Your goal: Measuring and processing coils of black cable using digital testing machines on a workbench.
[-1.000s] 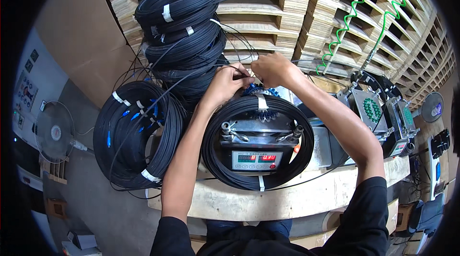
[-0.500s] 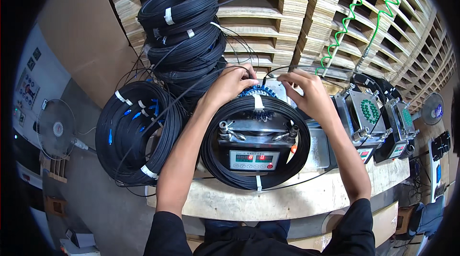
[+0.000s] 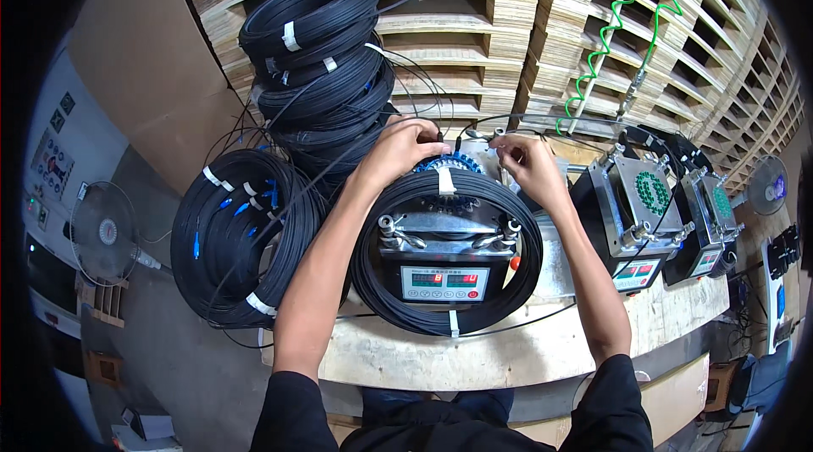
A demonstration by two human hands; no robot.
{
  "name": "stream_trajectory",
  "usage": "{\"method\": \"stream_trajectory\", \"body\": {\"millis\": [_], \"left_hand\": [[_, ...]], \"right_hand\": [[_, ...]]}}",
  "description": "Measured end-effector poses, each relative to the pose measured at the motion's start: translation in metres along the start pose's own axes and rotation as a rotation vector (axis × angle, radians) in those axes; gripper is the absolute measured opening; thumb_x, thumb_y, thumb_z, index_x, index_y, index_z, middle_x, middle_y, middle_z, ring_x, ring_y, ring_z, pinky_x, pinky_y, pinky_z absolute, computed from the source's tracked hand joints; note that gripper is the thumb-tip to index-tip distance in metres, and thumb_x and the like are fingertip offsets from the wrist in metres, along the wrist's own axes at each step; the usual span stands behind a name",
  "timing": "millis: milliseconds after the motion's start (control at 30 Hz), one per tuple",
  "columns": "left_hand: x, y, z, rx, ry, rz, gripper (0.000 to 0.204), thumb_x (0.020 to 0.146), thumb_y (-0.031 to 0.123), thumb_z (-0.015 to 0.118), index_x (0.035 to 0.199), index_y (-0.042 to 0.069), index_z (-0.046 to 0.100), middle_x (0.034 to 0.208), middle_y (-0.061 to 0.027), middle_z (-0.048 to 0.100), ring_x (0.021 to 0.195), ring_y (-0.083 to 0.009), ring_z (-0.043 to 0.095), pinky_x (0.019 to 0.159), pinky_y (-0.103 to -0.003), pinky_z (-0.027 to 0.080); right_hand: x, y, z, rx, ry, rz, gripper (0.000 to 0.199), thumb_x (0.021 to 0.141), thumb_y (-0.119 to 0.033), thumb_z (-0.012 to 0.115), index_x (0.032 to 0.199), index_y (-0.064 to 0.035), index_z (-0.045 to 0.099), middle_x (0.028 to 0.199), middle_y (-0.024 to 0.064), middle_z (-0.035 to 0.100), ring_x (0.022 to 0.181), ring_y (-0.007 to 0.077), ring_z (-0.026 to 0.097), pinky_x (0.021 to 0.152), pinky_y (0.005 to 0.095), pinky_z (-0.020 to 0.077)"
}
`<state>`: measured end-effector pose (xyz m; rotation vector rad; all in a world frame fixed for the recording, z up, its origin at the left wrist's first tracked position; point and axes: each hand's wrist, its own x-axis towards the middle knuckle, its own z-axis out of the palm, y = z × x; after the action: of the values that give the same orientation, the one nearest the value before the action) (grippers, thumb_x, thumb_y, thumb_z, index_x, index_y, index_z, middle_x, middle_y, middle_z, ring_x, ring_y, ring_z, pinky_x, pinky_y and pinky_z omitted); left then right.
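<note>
A coil of black cable (image 3: 364,283) bound with white tape stands upright in front of a polishing machine (image 3: 406,267) with a lit display. On top of the machine lies a ring of blue cable connectors (image 3: 461,162). My left hand (image 3: 402,151) is closed at the ring's far left side, pinching the dark end of a black cable. Beside those fingertips, another black cable end (image 3: 458,145) stands up from the ring. To the right, my right hand (image 3: 532,166) has its fingers curled together near a metal knob (image 3: 499,134); what they hold, if anything, is hidden.
Stacked black cable coils (image 3: 318,71) rise at the back left; another coil (image 3: 190,257) with blue connectors leans before them. Two more machines (image 3: 627,215) with green rings stand to the right on the wooden bench (image 3: 381,359). Wooden pallets (image 3: 457,37) fill the back. A fan (image 3: 106,232) is at left.
My right hand has shifted slightly left and its fingers are more curled, with the metal knob now showing by them. My left hand stays at the connector ring. The whole view has turned slightly.
</note>
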<state>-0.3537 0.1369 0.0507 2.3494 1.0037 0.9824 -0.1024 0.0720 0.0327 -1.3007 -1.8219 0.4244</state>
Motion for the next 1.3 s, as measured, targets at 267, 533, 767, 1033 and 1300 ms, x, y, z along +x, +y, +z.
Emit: {"method": "stream_trajectory", "body": {"millis": [267, 533, 767, 1033, 1300], "left_hand": [[0.004, 0.004, -0.003, -0.038, -0.114, 0.004, 0.028, 0.078, 0.022, 0.081, 0.081, -0.004, 0.070, 0.071, -0.0204, 0.065, 0.059, -0.0267, 0.060, 0.058, -0.038, 0.045], [0.008, 0.006, -0.005, 0.034, -0.210, -0.076, 0.030, 0.081, 0.024, 0.077, 0.085, -0.005, 0.069, 0.077, -0.0169, 0.068, 0.069, -0.0228, 0.062, 0.068, -0.037, 0.048], [0.003, 0.005, -0.011, 0.031, -0.219, -0.064, 0.031, 0.081, 0.025, 0.078, 0.092, -0.004, 0.072, 0.081, -0.0191, 0.070, 0.070, -0.0246, 0.065, 0.067, -0.036, 0.050], [0.005, -0.008, -0.002, -0.027, -0.171, 0.094, 0.027, 0.081, 0.018, 0.076, 0.079, -0.006, 0.062, 0.078, -0.0150, 0.059, 0.073, -0.0262, 0.057, 0.069, -0.036, 0.047], [0.016, 0.002, -0.010, 0.027, -0.312, -0.066, 0.029, 0.081, 0.021, 0.077, 0.089, -0.005, 0.068, 0.079, -0.0201, 0.068, 0.070, -0.0277, 0.066, 0.067, -0.036, 0.051]], "right_hand": [[0.015, -0.009, 0.017, -0.026, -0.182, 0.006, 0.023, 0.088, -0.005, 0.067, 0.110, -0.0023, 0.073, 0.061, 0.0061, 0.058, 0.056, 0.0094, 0.048, 0.054, 0.0302, 0.0416], [0.040, -0.009, 0.028, -0.049, -0.261, -0.077, 0.024, 0.083, -0.018, 0.078, 0.088, 0.0031, 0.068, 0.061, 0.0056, 0.054, 0.056, 0.0118, 0.048, 0.051, 0.0309, 0.0403], [0.038, -0.007, 0.033, 0.001, -0.225, -0.101, 0.021, 0.084, -0.015, 0.078, 0.086, 0.0024, 0.067, 0.060, 0.0043, 0.052, 0.056, 0.0105, 0.046, 0.050, 0.0304, 0.0380], [0.040, -0.005, 0.034, 0.038, -0.234, -0.103, 0.022, 0.084, -0.014, 0.078, 0.080, 0.0025, 0.063, 0.064, 0.0052, 0.052, 0.060, 0.0118, 0.045, 0.054, 0.0300, 0.0394], [0.046, 0.002, 0.032, -0.030, -0.294, -0.153, 0.022, 0.084, -0.013, 0.077, 0.081, 0.0034, 0.062, 0.072, 0.0124, 0.062, 0.068, 0.0194, 0.057, 0.063, 0.0339, 0.0473]]}}
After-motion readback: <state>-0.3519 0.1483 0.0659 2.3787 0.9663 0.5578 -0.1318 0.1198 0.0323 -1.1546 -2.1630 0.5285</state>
